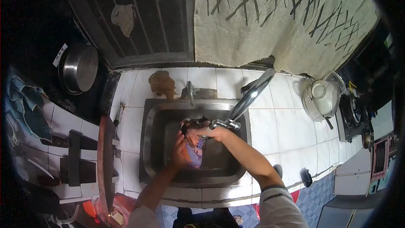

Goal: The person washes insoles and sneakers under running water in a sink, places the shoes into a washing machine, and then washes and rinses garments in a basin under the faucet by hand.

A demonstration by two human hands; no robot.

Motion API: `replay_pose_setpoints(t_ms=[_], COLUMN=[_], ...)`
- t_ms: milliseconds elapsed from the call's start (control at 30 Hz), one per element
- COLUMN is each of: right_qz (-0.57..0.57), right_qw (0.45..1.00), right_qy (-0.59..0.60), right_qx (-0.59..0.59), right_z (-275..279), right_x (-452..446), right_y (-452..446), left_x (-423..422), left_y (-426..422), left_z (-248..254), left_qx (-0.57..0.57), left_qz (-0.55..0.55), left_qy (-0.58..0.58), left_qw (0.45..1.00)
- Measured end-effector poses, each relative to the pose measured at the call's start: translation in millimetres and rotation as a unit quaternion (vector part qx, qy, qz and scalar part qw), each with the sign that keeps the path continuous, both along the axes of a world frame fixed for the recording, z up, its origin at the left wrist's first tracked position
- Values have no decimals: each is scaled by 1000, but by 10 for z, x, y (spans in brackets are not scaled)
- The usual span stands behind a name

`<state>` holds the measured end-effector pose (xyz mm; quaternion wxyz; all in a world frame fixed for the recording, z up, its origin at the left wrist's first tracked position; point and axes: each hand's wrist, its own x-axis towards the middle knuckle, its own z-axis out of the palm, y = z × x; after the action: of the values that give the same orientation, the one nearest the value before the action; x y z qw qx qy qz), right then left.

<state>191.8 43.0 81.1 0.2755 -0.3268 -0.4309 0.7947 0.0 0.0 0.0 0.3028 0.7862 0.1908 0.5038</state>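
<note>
Inside the steel sink (152,143), both of my hands are on a small purple, orange and dark item (195,157); its exact kind is unclear, though it may be a shoe. My left hand (181,151) grips its left side with the fingers curled up along it. From the right, my right hand (214,133) reaches over its upper part, the fingers partly hidden and closed on it. Just above my right wrist is a large chrome faucet (249,99), its lower end close to my knuckles. Glare blurs the item's details.
A small tap (190,92) stands behind the sink, beside a brown cloth (162,83). White basins (321,99) sit at right on the tiled counter. At left are a metal pot (81,68), a brown board on edge (105,164) and a blue cloth (27,107).
</note>
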Motion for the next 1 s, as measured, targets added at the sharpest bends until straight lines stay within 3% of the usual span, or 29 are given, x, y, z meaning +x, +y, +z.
replay_pose_setpoints(t_ms=[33, 67, 100, 167, 300, 333, 367, 400, 433, 467, 500, 533, 567, 600, 633, 667, 700, 733, 767, 833, 933, 1000], right_qz=[-29, -57, -48, -161, -154, -190, -192, -188, -180, -180, -251, -301, -324, -321, -279, -266, -249, -273, -257, -221, -16, 45], right_qw=[973, 895, 884, 793, 719, 677, 680, 587, 482, 483, 694, 846, 927, 943, 947, 942, 934, 908, 893, 843, 758, 751], right_qy=[-195, -379, -409, -522, -553, -549, -548, -592, -628, -626, -518, -366, -186, -91, -159, -195, -232, -232, -255, -317, -550, -572], right_qx=[117, 229, 222, 269, 391, 451, 448, 519, 584, 585, 432, 244, 35, -1, 26, 68, 106, 218, 267, 375, 351, 326], right_z=[-126, -168, -128, 143, 522, 324, 124, 14, -86, -199, -316, -430, -548, -716, -482, -488, -526, -581, -629, -186, 273, 213], right_x=[-117, -208, 7, -119, -209, -180, -132, -75, -6, 52, 106, 167, 243, 296, 259, 170, 43, -56, -150, -277, -333, -227], right_y=[37, 41, -23, -82, -114, -42, -16, -16, 11, 35, 50, 72, 103, 54, -22, -17, -77, -157, -193, -452, -698, -677], left_x=[9, 23, 411, 545, 589, 572, 553, 588, 617, 636, 568, 501, 376, 254, 175, 115, 73, 61, 73, 97, 194, 311], left_y=[-8, -30, -111, -156, -175, -184, -204, -178, -161, -152, -92, -32, 67, 140, 206, 248, 231, 220, 204, 169, 227, 250], left_z=[-72, -84, -154, 47, 191, 154, 106, 1, 277, 792, 618, 447, 214, 59, 5, -59, -102, -143, -187, -319, -500, -500], left_qx=[24, 49, 37, 76, 77, 12, -56, -97, -95, -298, -298, -297, -296, -446, -574, -573, -589, -591, -591, -585, -629, -677], left_qz=[51, 101, 101, 171, 251, 236, 219, 203, 203, 157, 167, 177, 178, 91, -3, -6, -106, -204, -206, -260, -73, -37], left_qy=[-11, -22, -54, -69, -23, -25, -24, -49, -48, -89, -70, -52, -54, -174, -284, -284, -380, -466, -465, -596, -574, -570], left_qw=[998, 993, 993, 980, 965, 971, 974, 973, 973, 937, 937, 937, 937, 873, 768, 769, 705, 626, 626, 484, 519, 464])
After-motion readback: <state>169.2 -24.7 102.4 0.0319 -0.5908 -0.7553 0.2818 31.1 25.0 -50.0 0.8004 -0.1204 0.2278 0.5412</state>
